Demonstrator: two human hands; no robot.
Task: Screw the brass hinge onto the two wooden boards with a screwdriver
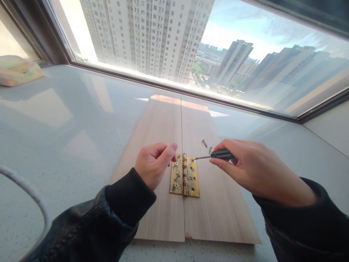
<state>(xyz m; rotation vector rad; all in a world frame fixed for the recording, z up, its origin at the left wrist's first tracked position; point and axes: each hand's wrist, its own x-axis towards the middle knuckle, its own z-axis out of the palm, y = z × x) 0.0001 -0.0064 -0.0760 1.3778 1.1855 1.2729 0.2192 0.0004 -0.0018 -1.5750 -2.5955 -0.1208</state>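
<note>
A brass hinge [191,178] lies across the seam between two pale wooden boards [160,214]. Screws sit in its left leaf, while open holes show in the right leaf. My right hand [248,163] is closed round a small black-handled screwdriver [222,154], its tip at the top of the right leaf. Just left of the hinge is my left hand [155,162], closed with thumb and fingers pressed together near the leaf's upper corner; anything inside them is hidden. Two loose screws, one the nearer screw [210,150] and one the farther screw [204,143], lie on the right board.
The boards rest on a speckled white sill [89,153] below a large window [163,43] with a dark frame. A pale cable [29,193] curves at the lower left. A soft-looking pack [20,71] lies at the far left.
</note>
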